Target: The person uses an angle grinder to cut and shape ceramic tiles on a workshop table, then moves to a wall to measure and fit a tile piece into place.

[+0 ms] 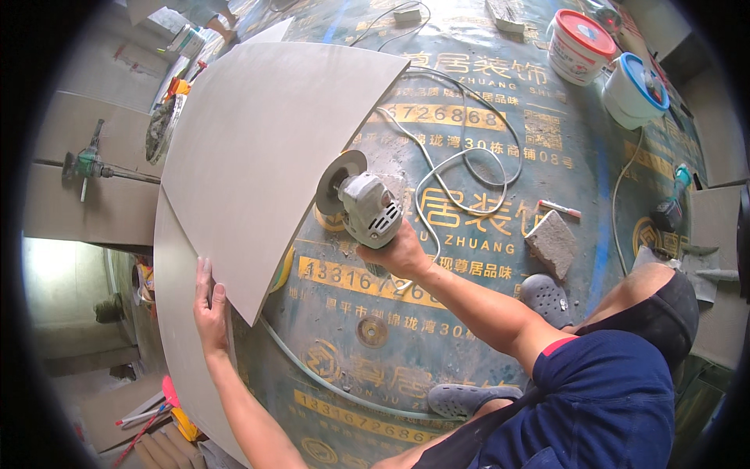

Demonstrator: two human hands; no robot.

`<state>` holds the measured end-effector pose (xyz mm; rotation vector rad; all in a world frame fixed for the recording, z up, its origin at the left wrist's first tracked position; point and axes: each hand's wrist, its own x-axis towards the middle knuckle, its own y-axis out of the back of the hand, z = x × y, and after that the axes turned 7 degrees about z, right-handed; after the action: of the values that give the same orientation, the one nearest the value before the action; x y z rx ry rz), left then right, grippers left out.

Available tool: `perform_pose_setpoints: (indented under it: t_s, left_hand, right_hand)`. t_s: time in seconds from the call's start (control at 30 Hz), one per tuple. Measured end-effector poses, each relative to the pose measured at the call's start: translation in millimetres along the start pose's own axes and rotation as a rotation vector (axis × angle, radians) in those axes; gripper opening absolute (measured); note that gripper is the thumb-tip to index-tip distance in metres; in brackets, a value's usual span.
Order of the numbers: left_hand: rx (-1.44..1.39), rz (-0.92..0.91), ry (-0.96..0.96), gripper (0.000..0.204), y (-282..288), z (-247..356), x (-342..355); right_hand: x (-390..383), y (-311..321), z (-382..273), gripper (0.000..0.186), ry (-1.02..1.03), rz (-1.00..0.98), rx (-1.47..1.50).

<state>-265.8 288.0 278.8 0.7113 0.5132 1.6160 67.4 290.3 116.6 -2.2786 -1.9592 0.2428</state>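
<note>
A large pale grey slab with a curved outline (242, 148) lies over another pale panel (184, 320) on the left. My right hand (391, 252) grips a grey angle grinder (371, 207), whose disc (332, 184) is at the upper slab's right edge; whether they touch, I cannot tell. My left hand (209, 309) rests on the panels near the seam, fingers stretched out and holding nothing. A white cord (426, 187) loops on the printed floor covering beside the grinder.
Two buckets (578, 59) (631, 98) stand upper right. A brick (551, 242), a marker (559, 209) and a teal power tool (672, 199) lie at right, a loose disc (371, 332) below. Another person's leg (223, 19) shows at the top. My clog-shod feet (547, 297) are lower right.
</note>
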Motion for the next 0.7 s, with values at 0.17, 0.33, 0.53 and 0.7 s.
perform_pose_setpoints:
  t_s: [0.17,0.33,0.53,0.7]
  left_hand:
    - [0.019,-0.019,-0.014,0.055,1,2,1]
    - [-0.016,0.008,0.009,0.051,0,3,1]
    - [-0.028,-0.007,0.000,0.052,-1,1,1]
    - [-0.074,-0.012,0.026,0.052,0,0,0]
  right_hand:
    - [13,11,0,0.055,0.027,0.003,0.046]
    - [28,24,-7,0.057,-0.015,0.003,0.046]
    - [44,39,-9,0.058,0.004,0.041,0.103]
    - [52,46,-7,0.054,-0.036,0.050,0.125]
